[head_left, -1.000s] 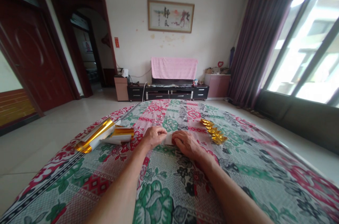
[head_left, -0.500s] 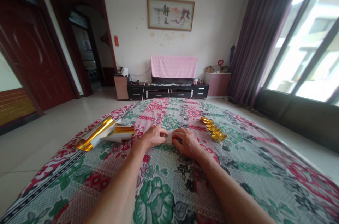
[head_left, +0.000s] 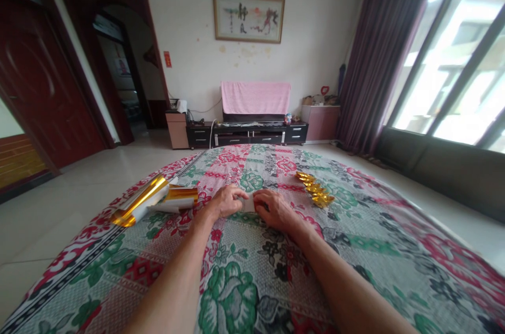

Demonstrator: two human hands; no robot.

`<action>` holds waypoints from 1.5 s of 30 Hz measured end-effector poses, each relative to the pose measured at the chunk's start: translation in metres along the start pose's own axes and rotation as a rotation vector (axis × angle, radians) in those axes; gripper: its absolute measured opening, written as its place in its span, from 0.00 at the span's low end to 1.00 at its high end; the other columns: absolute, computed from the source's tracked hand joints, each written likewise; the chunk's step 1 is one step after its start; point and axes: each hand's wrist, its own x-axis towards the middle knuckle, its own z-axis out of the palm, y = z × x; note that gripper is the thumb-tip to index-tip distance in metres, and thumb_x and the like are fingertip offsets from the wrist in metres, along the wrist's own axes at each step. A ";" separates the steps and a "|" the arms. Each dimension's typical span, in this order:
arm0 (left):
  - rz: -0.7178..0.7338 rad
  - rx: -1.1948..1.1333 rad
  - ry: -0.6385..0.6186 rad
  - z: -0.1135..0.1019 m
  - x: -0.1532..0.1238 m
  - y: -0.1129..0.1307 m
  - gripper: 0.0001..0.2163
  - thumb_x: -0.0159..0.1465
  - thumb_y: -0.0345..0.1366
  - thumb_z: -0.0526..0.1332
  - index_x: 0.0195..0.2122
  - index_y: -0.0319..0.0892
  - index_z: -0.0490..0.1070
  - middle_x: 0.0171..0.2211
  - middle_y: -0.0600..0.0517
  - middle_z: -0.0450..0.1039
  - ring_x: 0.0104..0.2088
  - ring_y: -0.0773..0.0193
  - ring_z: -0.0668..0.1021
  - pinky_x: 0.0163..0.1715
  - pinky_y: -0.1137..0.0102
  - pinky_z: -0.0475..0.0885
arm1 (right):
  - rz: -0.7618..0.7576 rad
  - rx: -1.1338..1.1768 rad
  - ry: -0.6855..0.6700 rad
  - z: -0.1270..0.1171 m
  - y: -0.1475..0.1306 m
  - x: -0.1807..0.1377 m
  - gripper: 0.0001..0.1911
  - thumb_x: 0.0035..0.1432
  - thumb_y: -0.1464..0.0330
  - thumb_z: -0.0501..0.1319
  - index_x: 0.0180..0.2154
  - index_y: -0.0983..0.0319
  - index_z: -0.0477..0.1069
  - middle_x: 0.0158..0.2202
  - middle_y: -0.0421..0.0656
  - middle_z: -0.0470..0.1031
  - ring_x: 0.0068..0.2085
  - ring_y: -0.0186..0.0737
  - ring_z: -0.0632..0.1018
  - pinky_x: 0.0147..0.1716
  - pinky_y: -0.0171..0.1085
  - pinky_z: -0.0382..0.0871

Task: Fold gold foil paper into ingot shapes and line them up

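A small piece of white paper (head_left: 249,204) lies on the flowered cloth between my hands. My left hand (head_left: 226,201) pinches its left side, thumb and fingertips together. At the paper's right edge, my right hand (head_left: 273,209) has its fingers curled and pressed onto it. My fingers cover both ends of the paper. Off to the left are loosely rolled gold foil sheets (head_left: 144,200) with white backs, and another gold sheet (head_left: 180,195) next to them. To the right stands a row of folded gold foil pieces (head_left: 314,189).
A flowered cloth (head_left: 229,292) in red, green and grey covers the round-edged table. Beyond it, a low black cabinet (head_left: 250,135) stands by the wall, with a pink cloth (head_left: 256,97) draped above it. A purple curtain (head_left: 365,60) hangs beside the window at right.
My view has shifted slightly, so everything sits a little further left. My fingers have moved slightly at the paper, and more of its white surface shows between them.
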 end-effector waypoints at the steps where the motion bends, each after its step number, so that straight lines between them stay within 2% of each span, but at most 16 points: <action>1: -0.002 -0.014 0.027 0.002 0.000 0.000 0.15 0.47 0.28 0.55 0.34 0.43 0.77 0.35 0.52 0.71 0.30 0.68 0.72 0.32 0.75 0.68 | 0.006 -0.004 0.002 0.000 0.000 0.000 0.07 0.51 0.77 0.53 0.29 0.63 0.68 0.33 0.43 0.72 0.36 0.36 0.72 0.39 0.34 0.63; 4: 0.032 -0.056 0.046 0.006 0.001 0.005 0.11 0.49 0.32 0.59 0.32 0.42 0.77 0.33 0.52 0.71 0.30 0.68 0.72 0.33 0.75 0.68 | 0.017 -0.010 0.006 0.001 -0.001 0.001 0.07 0.50 0.78 0.53 0.28 0.63 0.67 0.31 0.42 0.71 0.34 0.35 0.71 0.37 0.34 0.63; 7: 0.118 -0.051 0.011 0.010 0.002 0.009 0.11 0.48 0.36 0.62 0.33 0.44 0.77 0.34 0.51 0.70 0.34 0.66 0.73 0.36 0.74 0.68 | 0.017 -0.004 0.017 0.000 -0.002 0.001 0.07 0.49 0.78 0.54 0.28 0.63 0.67 0.31 0.41 0.71 0.35 0.35 0.71 0.38 0.34 0.62; 12: 0.165 -0.007 -0.006 0.018 0.005 0.003 0.10 0.49 0.35 0.62 0.33 0.47 0.78 0.34 0.52 0.69 0.36 0.65 0.73 0.39 0.73 0.68 | 0.057 -0.029 0.035 0.002 0.000 0.001 0.05 0.47 0.77 0.56 0.26 0.62 0.66 0.29 0.41 0.70 0.34 0.35 0.70 0.37 0.34 0.62; 18: 0.184 0.006 0.000 0.019 0.007 -0.003 0.11 0.50 0.31 0.59 0.32 0.47 0.78 0.38 0.52 0.71 0.39 0.64 0.73 0.44 0.73 0.67 | 0.094 -0.020 0.059 0.004 0.003 0.000 0.06 0.54 0.73 0.55 0.28 0.62 0.69 0.28 0.42 0.69 0.33 0.35 0.70 0.35 0.34 0.62; 22: 0.183 0.015 0.024 0.015 0.005 0.000 0.10 0.50 0.31 0.59 0.30 0.45 0.78 0.39 0.51 0.72 0.40 0.64 0.73 0.45 0.72 0.67 | 0.103 -0.021 0.051 0.003 0.004 0.001 0.05 0.51 0.75 0.56 0.28 0.63 0.70 0.29 0.42 0.69 0.34 0.35 0.70 0.35 0.33 0.63; 28: 0.202 -0.034 -0.013 0.012 0.005 0.005 0.08 0.50 0.30 0.58 0.27 0.44 0.77 0.35 0.52 0.74 0.37 0.66 0.75 0.41 0.73 0.69 | 0.084 -0.022 0.055 0.004 0.006 0.000 0.04 0.50 0.74 0.58 0.29 0.62 0.70 0.30 0.42 0.68 0.34 0.35 0.70 0.35 0.34 0.63; 35: 0.158 -0.048 0.026 0.011 0.002 0.006 0.09 0.51 0.32 0.58 0.30 0.42 0.77 0.31 0.52 0.73 0.32 0.67 0.73 0.34 0.75 0.69 | 0.070 -0.024 0.041 0.003 0.005 0.000 0.03 0.50 0.73 0.58 0.29 0.63 0.70 0.30 0.42 0.68 0.34 0.36 0.69 0.36 0.35 0.63; 38: 0.120 -0.019 0.033 0.009 0.001 0.001 0.11 0.50 0.29 0.56 0.31 0.42 0.77 0.32 0.52 0.73 0.31 0.68 0.72 0.32 0.75 0.68 | 0.072 -0.033 0.051 0.003 0.005 -0.001 0.03 0.51 0.73 0.58 0.29 0.63 0.70 0.30 0.42 0.68 0.34 0.35 0.69 0.36 0.35 0.63; 41: 0.069 0.031 0.015 0.005 0.001 -0.007 0.16 0.47 0.25 0.55 0.34 0.43 0.77 0.35 0.52 0.73 0.33 0.67 0.72 0.35 0.74 0.69 | 0.071 -0.037 0.047 0.004 0.004 -0.001 0.03 0.51 0.73 0.58 0.29 0.63 0.70 0.31 0.43 0.68 0.34 0.35 0.70 0.36 0.35 0.63; 45: 0.106 0.014 -0.070 0.002 0.000 -0.011 0.20 0.45 0.25 0.55 0.38 0.45 0.76 0.45 0.51 0.69 0.44 0.62 0.71 0.45 0.71 0.67 | 0.070 -0.036 0.040 0.003 0.004 0.000 0.03 0.51 0.74 0.58 0.29 0.62 0.70 0.30 0.42 0.69 0.34 0.35 0.70 0.36 0.35 0.62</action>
